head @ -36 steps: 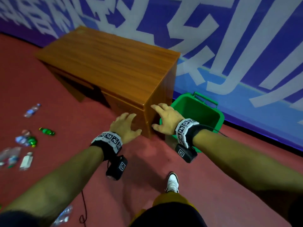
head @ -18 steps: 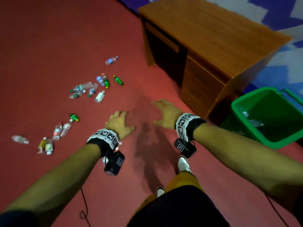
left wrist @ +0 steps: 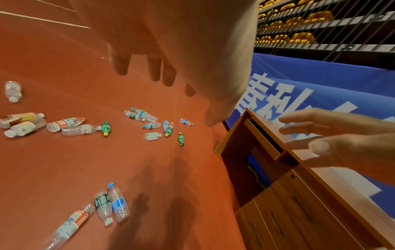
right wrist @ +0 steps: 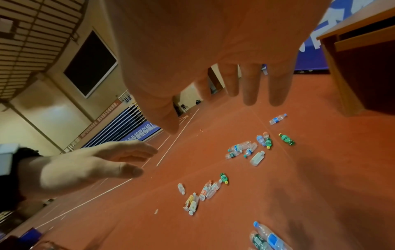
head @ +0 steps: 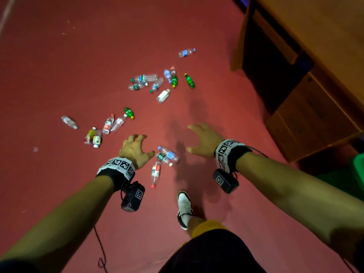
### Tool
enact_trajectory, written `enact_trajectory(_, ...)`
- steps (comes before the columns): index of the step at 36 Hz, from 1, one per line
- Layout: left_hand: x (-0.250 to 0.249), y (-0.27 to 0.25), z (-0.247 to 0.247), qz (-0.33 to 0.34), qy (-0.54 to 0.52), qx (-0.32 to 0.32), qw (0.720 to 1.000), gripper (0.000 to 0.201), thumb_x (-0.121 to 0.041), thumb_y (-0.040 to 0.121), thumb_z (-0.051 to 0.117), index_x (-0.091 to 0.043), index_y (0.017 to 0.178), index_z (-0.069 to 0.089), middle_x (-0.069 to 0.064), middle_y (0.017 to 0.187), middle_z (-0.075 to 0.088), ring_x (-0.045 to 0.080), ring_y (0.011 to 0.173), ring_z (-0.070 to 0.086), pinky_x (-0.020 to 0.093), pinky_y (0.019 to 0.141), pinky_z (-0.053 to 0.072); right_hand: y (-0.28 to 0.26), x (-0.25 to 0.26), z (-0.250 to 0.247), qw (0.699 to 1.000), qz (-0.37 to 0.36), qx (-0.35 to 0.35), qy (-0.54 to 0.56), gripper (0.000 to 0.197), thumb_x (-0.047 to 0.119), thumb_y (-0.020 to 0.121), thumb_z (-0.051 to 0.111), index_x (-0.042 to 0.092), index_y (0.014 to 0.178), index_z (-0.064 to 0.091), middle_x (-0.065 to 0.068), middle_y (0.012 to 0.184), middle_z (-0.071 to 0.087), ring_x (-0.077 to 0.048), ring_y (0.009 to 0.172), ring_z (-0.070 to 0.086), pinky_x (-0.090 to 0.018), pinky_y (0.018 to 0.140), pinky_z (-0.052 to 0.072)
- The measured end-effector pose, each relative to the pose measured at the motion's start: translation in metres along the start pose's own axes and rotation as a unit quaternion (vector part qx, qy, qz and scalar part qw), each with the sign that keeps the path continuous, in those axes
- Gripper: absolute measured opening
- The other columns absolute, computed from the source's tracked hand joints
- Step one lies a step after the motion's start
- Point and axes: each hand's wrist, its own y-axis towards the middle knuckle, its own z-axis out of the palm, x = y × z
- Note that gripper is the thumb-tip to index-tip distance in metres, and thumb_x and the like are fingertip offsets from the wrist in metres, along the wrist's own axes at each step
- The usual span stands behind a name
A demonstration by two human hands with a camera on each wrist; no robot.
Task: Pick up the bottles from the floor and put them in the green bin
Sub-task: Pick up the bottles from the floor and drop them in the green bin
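In the head view, the three nearest bottles (head: 165, 154) lie touching on the floor (head: 59, 66) between both hands, so grabbing one may roll the others away; the green bin (head: 358, 166) is only a sliver at the right edge. In the left wrist view, the left hand (left wrist: 171, 42) is spread, holding nothing; in the right wrist view, the right hand (right wrist: 213, 42) is likewise spread and empty.

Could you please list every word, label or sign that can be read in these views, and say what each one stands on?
"前程似锦", as best it reads: far blue banner.
Large white characters: near blue banner behind the desk, cut off, not readable whole.
Labels on the bottles: too blurred.
Red strip sign: too small.
Wristbands: square black-and-white codes only, no words.
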Motion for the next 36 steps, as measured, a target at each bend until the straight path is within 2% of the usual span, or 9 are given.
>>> enact_trajectory(5, 0.027, 0.048, -0.029, -0.005, 0.005, 0.023, 1.000, 0.073, -0.045, 0.085, 0.067, -0.025, 0.149, 0.037, 0.012, 0.153, 0.033, 0.036, 0.139, 0.033, 0.050, 0.112, 0.037, 0.058, 0.024, 0.004, 0.999, 0.041, 0.023, 0.024, 0.087, 0.047, 0.079, 0.071, 0.023, 0.152, 0.030, -0.009, 0.157, 0.027, -0.027, 0.142, 0.033, -0.039, 0.116, 0.031)
enact_trajectory(9, 0.048, 0.074, -0.048, 0.018, -0.015, 0.020, 1.000, 0.073, -0.044, 0.084, 0.069, -0.023, 0.147, 0.038, 0.011, 0.150, 0.036, 0.035, 0.135, 0.039, 0.048, 0.109, 0.041, 0.101, 0.047, 0.002, 0.997, 0.043, 0.040, 0.042, 0.097, 0.057, 0.065, 0.062, 0.023, 0.151, 0.032, -0.006, 0.157, 0.030, -0.027, 0.141, 0.034, -0.043, 0.114, 0.033)
enact_trajectory(13, 0.068, 0.092, -0.062, 0.012, -0.009, 0.023, 1.000, 0.074, -0.045, 0.084, 0.068, -0.024, 0.148, 0.037, 0.010, 0.152, 0.033, 0.035, 0.136, 0.038, 0.049, 0.109, 0.041, 0.130, 0.071, -0.001, 0.998, 0.031, 0.038, 0.025, 0.084, 0.041, 0.082, 0.071, 0.022, 0.153, 0.029, -0.009, 0.157, 0.027, -0.026, 0.142, 0.033, -0.038, 0.115, 0.031)
enact_trajectory(18, 0.089, 0.117, -0.074, 0.008, 0.001, 0.040, 0.999, 0.075, -0.048, 0.084, 0.066, -0.026, 0.148, 0.035, 0.008, 0.154, 0.031, 0.033, 0.137, 0.036, 0.050, 0.110, 0.040, 0.156, 0.092, -0.002, 0.998, 0.001, 0.058, 0.008, 0.083, 0.041, 0.083, 0.071, 0.024, 0.152, 0.029, -0.008, 0.158, 0.025, -0.028, 0.141, 0.036, -0.043, 0.114, 0.034)
enact_trajectory(22, 0.101, 0.136, -0.084, 0.017, 0.020, 0.046, 0.999, 0.072, -0.048, 0.086, 0.065, -0.026, 0.148, 0.035, 0.007, 0.155, 0.030, 0.033, 0.138, 0.036, 0.049, 0.111, 0.039, 0.172, 0.103, 0.003, 0.996, 0.000, 0.080, -0.027, 0.083, 0.041, 0.085, 0.069, 0.023, 0.154, 0.026, -0.009, 0.158, 0.025, -0.028, 0.141, 0.037, -0.039, 0.113, 0.034)
enact_trajectory(30, 0.134, 0.190, -0.099, 0.123, 0.096, 0.082, 0.984, 0.071, -0.047, 0.087, 0.063, -0.026, 0.148, 0.035, 0.008, 0.153, 0.033, 0.031, 0.135, 0.040, 0.049, 0.109, 0.041, 0.201, 0.129, 0.020, 0.996, 0.038, 0.079, -0.027, 0.082, 0.037, 0.087, 0.067, 0.020, 0.155, 0.023, -0.012, 0.154, 0.034, -0.032, 0.139, 0.037, -0.039, 0.112, 0.035)
enact_trajectory(32, 0.143, 0.201, -0.102, 0.168, 0.140, 0.109, 0.970, 0.071, -0.046, 0.089, 0.062, -0.025, 0.150, 0.032, 0.008, 0.152, 0.036, 0.032, 0.133, 0.043, 0.048, 0.107, 0.042, 0.206, 0.136, 0.026, 0.995, 0.057, 0.070, -0.033, 0.080, 0.038, 0.089, 0.065, 0.020, 0.155, 0.023, -0.010, 0.156, 0.033, -0.029, 0.142, 0.035, -0.037, 0.113, 0.032)
enact_trajectory(36, 0.160, 0.227, -0.103, 0.250, 0.190, 0.163, 0.935, 0.074, -0.047, 0.088, 0.061, -0.024, 0.152, 0.030, 0.008, 0.146, 0.043, 0.030, 0.131, 0.044, 0.047, 0.105, 0.043, 0.215, 0.149, 0.035, 0.992, 0.110, 0.052, -0.026, 0.080, 0.040, 0.088, 0.064, 0.023, 0.155, 0.023, -0.011, 0.151, 0.042, -0.031, 0.134, 0.045, -0.040, 0.107, 0.041)
